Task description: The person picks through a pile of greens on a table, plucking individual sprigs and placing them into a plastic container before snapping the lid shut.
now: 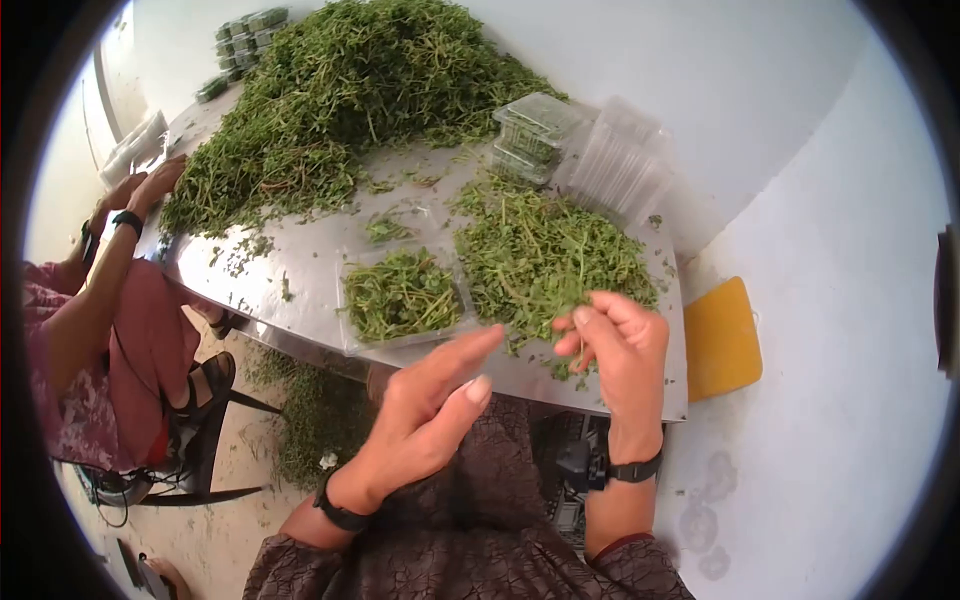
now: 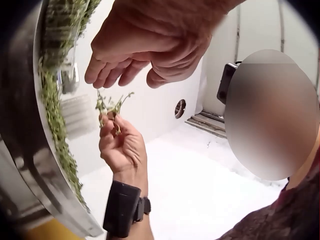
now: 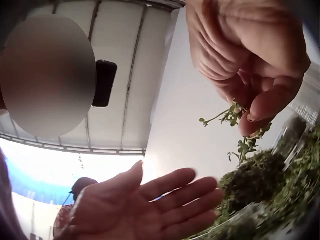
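Right hand (image 1: 625,345) pinches a herb sprig (image 1: 580,335) at lower centre-right, over the table edge (image 1: 560,395); stem roughly upright. Left hand (image 1: 430,410) hovers flat-fingered and empty, just beside the filled clear tray (image 1: 400,295).

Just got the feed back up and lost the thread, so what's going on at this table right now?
A person is sorting green leafy herb sprigs at a shiny metal table. The right hand pinches a small sprig in its fingers, above a loose pile of herbs. The left hand is open and flat beside it, holding nothing. A clear plastic clamshell tray part-filled with herbs sits in front. Another person works the big heap on the left.
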`<action>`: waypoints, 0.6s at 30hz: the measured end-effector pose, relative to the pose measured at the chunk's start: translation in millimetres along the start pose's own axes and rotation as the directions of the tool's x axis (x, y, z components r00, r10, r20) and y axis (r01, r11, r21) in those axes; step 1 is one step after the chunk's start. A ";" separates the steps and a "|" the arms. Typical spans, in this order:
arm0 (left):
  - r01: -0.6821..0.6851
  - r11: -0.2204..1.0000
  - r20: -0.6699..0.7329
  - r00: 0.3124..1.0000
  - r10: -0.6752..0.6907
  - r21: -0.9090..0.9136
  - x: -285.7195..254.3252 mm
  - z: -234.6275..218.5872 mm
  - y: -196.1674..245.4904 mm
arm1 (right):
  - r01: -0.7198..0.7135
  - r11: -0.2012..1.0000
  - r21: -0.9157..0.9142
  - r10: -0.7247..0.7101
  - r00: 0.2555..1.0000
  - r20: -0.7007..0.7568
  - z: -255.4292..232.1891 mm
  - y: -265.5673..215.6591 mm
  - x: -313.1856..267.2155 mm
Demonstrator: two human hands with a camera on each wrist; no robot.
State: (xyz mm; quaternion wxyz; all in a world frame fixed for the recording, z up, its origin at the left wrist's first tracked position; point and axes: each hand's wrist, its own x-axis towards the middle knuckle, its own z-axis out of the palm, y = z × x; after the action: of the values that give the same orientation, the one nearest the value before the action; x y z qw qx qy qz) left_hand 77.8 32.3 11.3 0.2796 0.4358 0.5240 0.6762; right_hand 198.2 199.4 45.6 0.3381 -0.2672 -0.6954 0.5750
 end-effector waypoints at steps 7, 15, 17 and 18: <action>0.117 0.953 -0.010 0.992 -0.125 -0.278 -4.4 14.3 -10.8 | 0.067 0.997 -0.039 -0.064 0.996 0.063 30.7 11.6 -45.8; 0.120 0.990 0.001 0.993 -0.121 -0.075 -13.8 13.6 -22.7 | 0.413 0.849 -0.330 -0.412 0.908 0.077 56.2 27.6 -63.0; 0.153 0.988 -0.003 0.988 -0.153 -0.027 -15.0 10.8 -24.2 | 0.485 0.771 -0.413 -0.469 0.871 0.147 60.0 26.9 -67.2; 0.121 0.992 -0.031 0.992 -0.122 -0.034 -15.1 11.8 -26.1 | 0.484 0.774 -0.408 -0.467 0.872 0.150 62.8 27.6 -69.3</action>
State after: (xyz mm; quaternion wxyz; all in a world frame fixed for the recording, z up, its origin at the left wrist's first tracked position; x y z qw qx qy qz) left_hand 93.1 32.9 -17.1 0.3186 0.3874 0.5432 0.6733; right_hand 192.4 113.2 0.3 0.3901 -0.1395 -0.8568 0.3069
